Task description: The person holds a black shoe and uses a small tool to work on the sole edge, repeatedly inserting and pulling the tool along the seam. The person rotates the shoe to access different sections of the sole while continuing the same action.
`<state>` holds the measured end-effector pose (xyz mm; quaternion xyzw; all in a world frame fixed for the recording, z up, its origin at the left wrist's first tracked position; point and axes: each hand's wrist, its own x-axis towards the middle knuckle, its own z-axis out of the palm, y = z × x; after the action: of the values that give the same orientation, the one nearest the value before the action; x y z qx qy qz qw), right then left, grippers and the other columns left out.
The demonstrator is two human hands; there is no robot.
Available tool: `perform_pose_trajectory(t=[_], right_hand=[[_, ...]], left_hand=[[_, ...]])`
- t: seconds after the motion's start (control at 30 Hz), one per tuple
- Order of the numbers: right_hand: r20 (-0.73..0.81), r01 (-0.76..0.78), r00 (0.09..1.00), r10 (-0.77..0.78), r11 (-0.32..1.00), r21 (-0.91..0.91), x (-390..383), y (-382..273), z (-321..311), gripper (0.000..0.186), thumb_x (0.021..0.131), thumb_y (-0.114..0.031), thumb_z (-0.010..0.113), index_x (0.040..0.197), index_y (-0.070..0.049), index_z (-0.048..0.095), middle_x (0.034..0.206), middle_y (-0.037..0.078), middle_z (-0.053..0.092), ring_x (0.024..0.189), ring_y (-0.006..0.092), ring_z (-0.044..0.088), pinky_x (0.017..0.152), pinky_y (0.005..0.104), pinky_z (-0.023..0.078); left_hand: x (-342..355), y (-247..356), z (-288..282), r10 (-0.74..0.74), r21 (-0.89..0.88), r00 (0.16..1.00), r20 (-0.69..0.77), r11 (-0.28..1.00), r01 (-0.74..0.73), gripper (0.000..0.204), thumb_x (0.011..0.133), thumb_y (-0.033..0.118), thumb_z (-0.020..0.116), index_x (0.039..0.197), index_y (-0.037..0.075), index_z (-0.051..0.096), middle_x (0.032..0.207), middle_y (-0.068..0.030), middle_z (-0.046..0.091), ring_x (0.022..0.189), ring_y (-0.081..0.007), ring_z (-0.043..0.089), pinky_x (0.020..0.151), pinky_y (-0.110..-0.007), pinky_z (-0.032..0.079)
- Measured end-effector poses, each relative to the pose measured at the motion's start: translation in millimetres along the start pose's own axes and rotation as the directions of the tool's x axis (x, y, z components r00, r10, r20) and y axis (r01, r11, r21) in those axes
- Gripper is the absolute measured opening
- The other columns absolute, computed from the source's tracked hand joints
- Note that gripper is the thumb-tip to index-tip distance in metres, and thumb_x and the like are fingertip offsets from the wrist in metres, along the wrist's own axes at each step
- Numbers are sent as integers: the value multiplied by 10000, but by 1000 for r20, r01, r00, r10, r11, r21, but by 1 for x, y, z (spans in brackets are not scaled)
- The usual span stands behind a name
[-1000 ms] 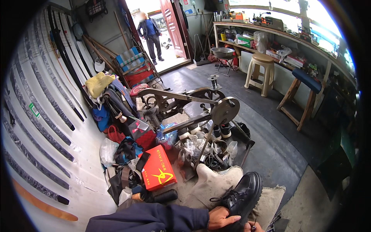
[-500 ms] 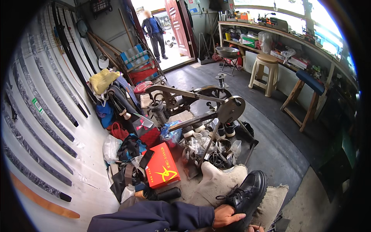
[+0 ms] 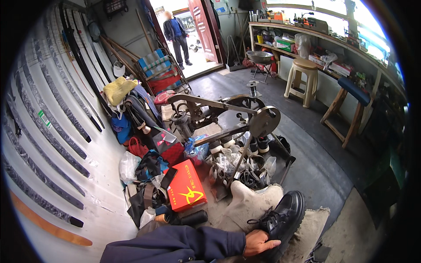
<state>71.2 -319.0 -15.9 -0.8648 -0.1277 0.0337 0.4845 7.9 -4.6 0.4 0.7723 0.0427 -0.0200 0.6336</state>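
Note:
A black lace-up shoe [image 3: 286, 219] with a thick ridged sole lies toe-up at the lower right, over a pale worn cloth [image 3: 245, 206]. From the lower left my left arm reaches across in a dark navy sleeve. My left hand [image 3: 260, 243] is closed on the rear part of the shoe, its thumb laid across the upper and its fingers partly hidden. The loose lace end sticks out just above the wrist. My right hand is out of the picture.
A hand-cranked metal sewing machine [image 3: 228, 114] stands ahead, with bagged shoes beneath. Left of the shoe are an orange-red box [image 3: 188, 186] and a black thread spool [image 3: 194, 218]. Stools [image 3: 301, 79] stand right by a workbench; a person [image 3: 176, 37] stands at the doorway.
My right hand, partly visible at the lower edge before with a thin pointed thing by it, has gone out of view. My left hand keeps its hold on the shoe. The view has shifted slightly.

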Motion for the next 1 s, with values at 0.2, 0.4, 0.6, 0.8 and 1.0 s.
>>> perform_pose_trajectory(t=[0.2, 0.4, 0.6, 0.8, 1.0], right_hand=[[-102, -227, 965, 240, 966, 122, 6, 18, -13, 407, 1053, -101, 467, 1438, 20, 522, 1267, 154, 657, 986, 198, 609, 865, 279, 481], [160, -20, 987, -2, 990, 138, -2, -54, -3, 405, 948, 80, 538, 1335, 21, 644, 923, 90, 611, 778, 161, 611, 727, 261, 498], [403, 29, 907, -123, 972, 232, 4, -103, 25, 484, 878, 114, 595, 1348, 10, 644, 786, 108, 574, 659, 203, 575, 643, 292, 463], [393, 49, 909, -138, 973, 227, 9, -105, 35, 457, 916, 111, 580, 1357, 5, 639, 813, 118, 611, 694, 220, 618, 682, 300, 498], [399, 64, 906, -143, 976, 206, 14, -104, 38, 477, 899, 110, 595, 1357, -11, 648, 810, 126, 610, 675, 240, 610, 663, 310, 492]], left_hand=[[2, 2, 4, -4, -248, 1000, -21, 969, -1, 558, 1058, 363, 583, 1431, -50, 541, 1405, -201, 637, 1281, -288, 610, 1100, -359, 458], [-1, 15, 3, -55, -353, 998, 6, 934, 54, 361, 1112, 224, 498, 1305, -54, 624, 1231, -102, 699, 1129, -190, 647, 1017, -336, 503], [0, 21, -5, -139, -328, 983, 118, 929, 171, 411, 1122, 248, 466, 1307, -87, 615, 1230, -101, 694, 1116, -151, 623, 999, -311, 486], [-2, 15, 0, -121, -351, 991, 54, 927, 132, 405, 1121, 256, 463, 1270, -78, 638, 1150, -80, 712, 1040, -118, 618, 945, -297, 494], [-2, 10, -1, -131, -352, 988, 84, 924, 152, 398, 1120, 259, 471, 1238, -75, 651, 1110, -63, 712, 998, -101, 606, 904, -289, 495]])
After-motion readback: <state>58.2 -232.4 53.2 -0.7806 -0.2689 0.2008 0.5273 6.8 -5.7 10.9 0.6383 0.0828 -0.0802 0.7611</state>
